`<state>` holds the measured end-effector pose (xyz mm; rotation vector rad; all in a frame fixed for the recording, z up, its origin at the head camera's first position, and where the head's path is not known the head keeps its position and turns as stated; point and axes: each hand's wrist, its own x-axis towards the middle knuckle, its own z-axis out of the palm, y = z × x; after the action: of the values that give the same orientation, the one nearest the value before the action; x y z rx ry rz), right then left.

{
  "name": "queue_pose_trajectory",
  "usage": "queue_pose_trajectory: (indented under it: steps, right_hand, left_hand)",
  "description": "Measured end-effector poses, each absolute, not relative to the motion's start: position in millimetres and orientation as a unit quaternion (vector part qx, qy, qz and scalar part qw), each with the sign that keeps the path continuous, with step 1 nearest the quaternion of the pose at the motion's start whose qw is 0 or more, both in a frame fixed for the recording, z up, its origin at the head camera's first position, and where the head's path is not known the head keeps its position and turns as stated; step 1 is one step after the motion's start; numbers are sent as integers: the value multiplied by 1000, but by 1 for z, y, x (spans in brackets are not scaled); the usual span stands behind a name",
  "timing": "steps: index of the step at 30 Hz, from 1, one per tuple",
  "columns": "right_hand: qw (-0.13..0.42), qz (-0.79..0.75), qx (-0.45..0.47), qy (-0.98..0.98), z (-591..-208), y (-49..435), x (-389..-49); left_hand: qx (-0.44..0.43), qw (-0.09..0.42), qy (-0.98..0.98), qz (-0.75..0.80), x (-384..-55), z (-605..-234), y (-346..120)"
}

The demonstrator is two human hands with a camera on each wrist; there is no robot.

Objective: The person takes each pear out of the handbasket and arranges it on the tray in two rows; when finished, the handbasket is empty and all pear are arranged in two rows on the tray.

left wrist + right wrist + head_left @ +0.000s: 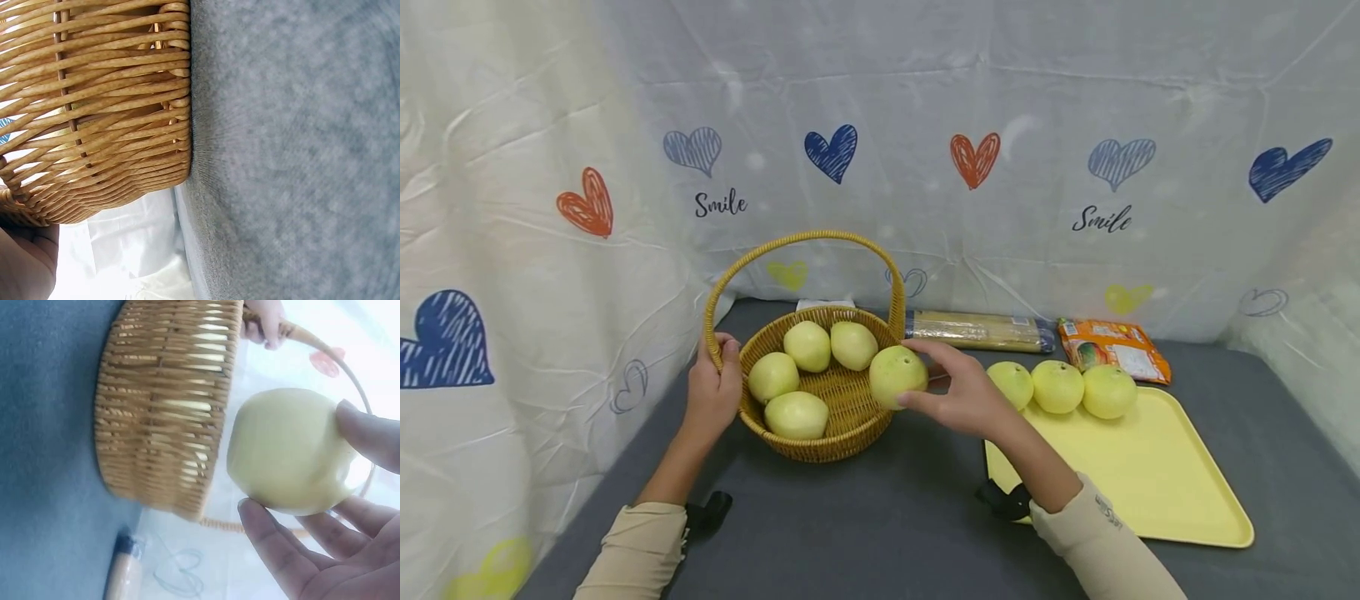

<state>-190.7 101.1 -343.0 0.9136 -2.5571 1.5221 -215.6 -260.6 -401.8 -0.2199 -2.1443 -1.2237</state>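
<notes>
Between the thumb and fingers of your right hand [958,388], a pale green fruit [895,375] is gripped from the side, at the right rim of the wicker basket [820,452]; whether it touches the rim cannot be told. To the left, your left hand [715,390] grips the basket where its arched handle [805,236] meets the rim, with four similar fruits [797,417] lying between your hands. Right of your right hand, three more fruits [1057,386] line the far edge of a yellow tray [1138,492]. For sound handling, brace the basket, clear rim and handle, and release only a fully supported fruit, since its round form probably rolls.
</notes>
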Motion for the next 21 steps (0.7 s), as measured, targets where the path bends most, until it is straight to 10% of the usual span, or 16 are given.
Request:
queue_pose_trajectory:
  steps: [21]
  right_hand:
    - [19, 479, 230, -847, -341, 148, -186]
  left_hand:
    - [-90, 323, -818, -467, -212, -399, -260]
